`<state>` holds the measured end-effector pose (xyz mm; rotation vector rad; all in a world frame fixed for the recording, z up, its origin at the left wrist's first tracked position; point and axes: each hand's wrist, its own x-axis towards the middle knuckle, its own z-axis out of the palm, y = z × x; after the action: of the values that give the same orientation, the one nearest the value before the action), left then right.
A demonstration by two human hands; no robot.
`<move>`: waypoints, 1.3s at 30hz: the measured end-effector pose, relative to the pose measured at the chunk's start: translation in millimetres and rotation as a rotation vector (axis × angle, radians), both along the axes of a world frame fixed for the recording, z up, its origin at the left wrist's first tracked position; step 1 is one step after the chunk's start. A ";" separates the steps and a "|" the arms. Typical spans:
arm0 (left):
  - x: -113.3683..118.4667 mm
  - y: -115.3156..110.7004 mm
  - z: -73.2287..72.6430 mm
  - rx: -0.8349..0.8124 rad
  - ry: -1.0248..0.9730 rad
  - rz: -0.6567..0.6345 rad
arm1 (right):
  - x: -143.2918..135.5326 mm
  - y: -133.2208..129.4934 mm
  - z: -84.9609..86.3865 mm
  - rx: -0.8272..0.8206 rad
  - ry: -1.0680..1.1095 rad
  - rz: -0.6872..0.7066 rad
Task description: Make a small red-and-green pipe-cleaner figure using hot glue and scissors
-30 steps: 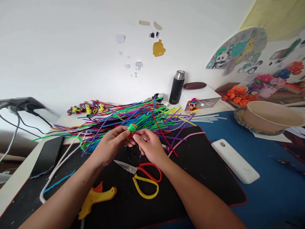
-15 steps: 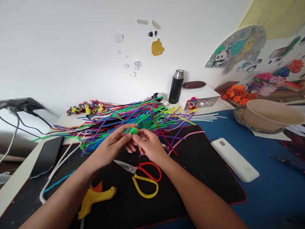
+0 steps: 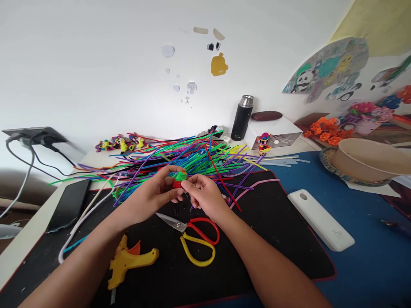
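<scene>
Between my hands is a small green and red coiled pipe-cleaner piece (image 3: 181, 176), green on top and red below. My left hand (image 3: 157, 190) grips it from the left with thumb and fingers. From the right, my right hand (image 3: 202, 191) pinches its lower red part; the fingertips partly cover it. Below the hands, scissors (image 3: 192, 239) with one red and one yellow handle lie on the black mat (image 3: 272, 239), blades slightly apart. A yellow glue gun (image 3: 131, 261) with an orange trigger lies near my left forearm. Behind the hands spreads a heap of colourful pipe cleaners (image 3: 192, 156).
A black phone (image 3: 69, 205) and a white cord lie at left. Small pipe-cleaner figures (image 3: 120, 143) sit at the back left, another figure (image 3: 264, 143) by a white box (image 3: 279, 128). A black thermos (image 3: 242, 117), a white power bank (image 3: 321, 220) and a beige bowl (image 3: 372, 158) stand around.
The coiled piece has been turned so its red lower part now shows under the green. My left fingers have shifted around it. The camera view has moved slightly left.
</scene>
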<state>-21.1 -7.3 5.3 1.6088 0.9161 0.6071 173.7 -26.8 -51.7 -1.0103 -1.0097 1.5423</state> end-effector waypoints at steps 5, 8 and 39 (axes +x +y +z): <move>-1.4 3.1 0.3 -0.020 -0.007 0.000 | 1.6 -1.5 4.0 -0.034 0.038 0.034; -2.6 5.4 -1.3 0.053 0.030 0.038 | 2.8 -2.7 6.5 -0.066 0.088 0.057; -4.4 10.5 0.0 0.183 0.114 0.172 | 4.7 -3.1 10.7 -0.043 0.255 0.003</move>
<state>-25.5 3.2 5.3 1.7531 1.1186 0.7421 178.4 -29.9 -41.0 -0.8165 -0.8029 1.6534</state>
